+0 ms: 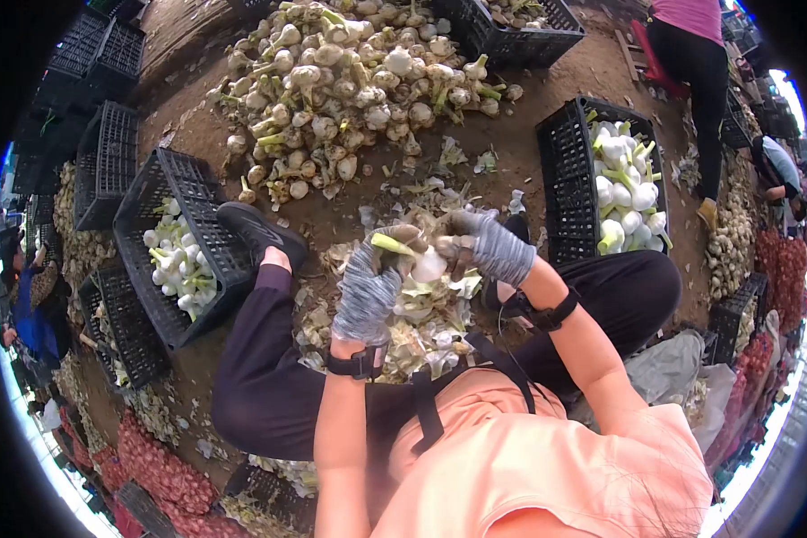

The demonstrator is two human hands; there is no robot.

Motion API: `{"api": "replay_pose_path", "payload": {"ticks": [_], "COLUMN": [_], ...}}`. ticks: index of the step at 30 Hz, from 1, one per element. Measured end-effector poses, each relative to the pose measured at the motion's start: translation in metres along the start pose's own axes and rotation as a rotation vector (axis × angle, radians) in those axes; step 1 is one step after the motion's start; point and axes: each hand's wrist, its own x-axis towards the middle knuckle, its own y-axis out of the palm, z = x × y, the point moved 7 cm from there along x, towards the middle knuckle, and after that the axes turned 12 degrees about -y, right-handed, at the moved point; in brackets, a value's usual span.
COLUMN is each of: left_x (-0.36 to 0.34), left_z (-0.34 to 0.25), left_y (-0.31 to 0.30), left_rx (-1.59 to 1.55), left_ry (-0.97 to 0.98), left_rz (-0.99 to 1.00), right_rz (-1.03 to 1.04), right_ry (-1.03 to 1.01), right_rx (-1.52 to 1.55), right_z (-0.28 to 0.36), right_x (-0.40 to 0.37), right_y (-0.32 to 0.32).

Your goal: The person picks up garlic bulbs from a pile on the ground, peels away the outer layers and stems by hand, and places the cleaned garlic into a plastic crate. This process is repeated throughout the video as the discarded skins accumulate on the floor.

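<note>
A garlic bulb (429, 265) with a white, peeled-looking head and a green stem (391, 244) is between my two gloved hands. My left hand (369, 285), in a grey knit glove, is closed around the stem end. The fingers of my right hand (489, 247), gloved the same way, are bent against the other side of the bulb, pinching at it; their tips are partly hidden. Below the hands, loose garlic skins and trimmings (421, 327) lie heaped between my legs.
A large pile of untrimmed garlic (341, 81) lies ahead on the dirt ground. Black crates of white garlic stand left (166, 300) and right (560, 193). Another crate (511, 40) is at the top. A person (690, 54) stands at upper right; red net sacks (166, 466) lie lower left.
</note>
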Motion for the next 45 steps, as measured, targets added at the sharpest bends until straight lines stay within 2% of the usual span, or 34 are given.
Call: {"api": "replay_pose_path", "payload": {"ticks": [1, 2, 4, 5, 7, 8, 9, 11, 12, 13, 15, 16, 17, 19, 20, 21, 23, 24, 26, 29, 30, 31, 33, 34, 35, 36, 37, 38, 39, 41, 43, 44, 45], "left_x": [-0.002, -0.003, 0.0, 0.001, 0.0, 0.0, 0.0, 0.002, 0.001, 0.002, 0.008, 0.012, 0.012, 0.01, 0.014, 0.015, 0.016, 0.016, 0.016, 0.018, 0.021, 0.021, 0.016, 0.015, 0.014, 0.015, 0.015, 0.014, 0.014, 0.014, 0.005, -0.001, -0.007], "left_z": [0.0, 0.0, 0.004, 0.004, 0.001, 0.001, 0.002, 0.005, 0.008, 0.009, 0.026, 0.034, 0.04, 0.057, 0.079, 0.082, 0.095, 0.092, 0.097, 0.114, 0.124, 0.119, 0.115, 0.116, 0.116, 0.116, 0.113, 0.108, 0.106, 0.084, 0.044, 0.042, 0.04], "left_y": [0.0, 0.0, -0.001, -0.001, 0.003, 0.004, 0.004, 0.001, -0.003, -0.003, -0.008, -0.011, -0.014, -0.016, -0.019, -0.02, -0.022, -0.018, -0.018, -0.019, -0.024, -0.026, -0.029, -0.032, -0.035, -0.034, -0.04, -0.046, -0.05, -0.076, -0.115, -0.155, -0.19], "left_rx": [-0.064, -0.128, -0.103, -0.078, -0.032, 0.017, 0.017, -0.183, -0.401, -0.4, -0.898, -0.98, -0.984, -1.118, -1.204, -1.204, -1.336, -1.405, -1.416, -1.417, -1.386, -1.358, -1.288, -1.249, -1.21, -1.213, -1.04, -0.866, -0.865, -0.89, -0.872, -0.833, -0.791], "left_ry": [0.003, 0.006, 0.02, 0.037, 0.023, 0.006, 0.004, 0.008, -0.037, -0.033, -0.114, -0.15, -0.145, -0.293, -0.379, -0.379, -0.465, -0.499, -0.539, -0.63, -0.589, -0.548, -0.507, -0.518, -0.527, -0.525, -0.477, -0.428, -0.425, -0.222, 0.001, 0.074, 0.147], "left_rz": [0.021, 0.044, 0.037, 0.029, 0.027, 0.025, 0.026, 0.073, 0.127, 0.125, 0.074, 0.061, 0.053, 0.006, 0.029, 0.029, -0.067, -0.106, -0.145, -0.145, -0.175, -0.209, -0.264, -0.303, -0.34, -0.338, -0.384, -0.428, -0.426, -0.512, -0.595, -0.711, -0.828], "right_rz": [0.004, -0.041, -0.15, -0.15, -0.168, -0.161, -0.162, -0.203, -0.236, -0.233, -0.077, 0.13, 0.139, 0.171, 0.165, -0.018, -0.147, -0.145, -0.301, -0.172, -0.195, -0.206, -0.312, -0.319, -0.318, -0.263, -0.184, -0.089, -0.098, -0.146, -0.224, -0.301, -0.353], "right_ry": [0.002, 0.086, 0.235, 0.234, 0.121, -0.173, -0.172, -0.017, -0.073, -0.077, 0.033, 0.003, 0.006, -0.372, -0.275, -0.047, 0.127, 0.127, -0.102, -0.041, 0.027, 0.047, -0.139, -0.117, -0.118, -0.15, -0.168, 0.002, -0.027, 0.123, 0.099, 0.082, 0.073], "right_rx": [-0.001, 0.102, 0.279, 0.275, 0.102, -0.244, -0.244, -0.053, -0.12, -0.12, 0.117, 0.137, 0.136, 0.461, 0.609, 0.454, 0.156, 0.155, -0.037, 0.018, 0.403, 0.599, 0.892, 0.644, 0.642, -0.092, -0.823, -1.132, -1.142, -0.908, -0.807, -0.701, -0.635], "right_z": [-0.001, -0.009, -0.015, -0.011, -0.001, 0.016, 0.017, 0.008, 0.004, -0.002, -0.012, -0.005, -0.003, 0.032, 0.033, 0.022, -0.01, -0.022, -0.026, -0.032, -0.019, 0.008, 0.004, -0.002, -0.017, -0.032, -0.027, -0.04, -0.049, -0.076, -0.12, -0.132, -0.114], "right_x": [-0.003, -0.007, -0.013, -0.014, -0.014, -0.012, -0.012, -0.01, -0.005, -0.007, -0.014, -0.019, -0.02, -0.022, -0.021, -0.022, -0.008, -0.003, 0.004, 0.012, 0.012, 0.013, 0.021, 0.023, 0.024, 0.024, 0.025, 0.026, 0.03, 0.042, 0.064, 0.074, 0.083], "right_y": [-0.003, -0.006, -0.008, -0.004, 0.002, 0.005, 0.006, 0.004, -0.002, -0.002, 0.011, 0.024, 0.023, 0.022, 0.017, 0.006, 0.002, 0.006, 0.0, 0.021, 0.027, 0.022, -0.006, -0.018, -0.018, -0.024, -0.019, -0.014, -0.013, -0.022, -0.043, -0.053, -0.054]}}
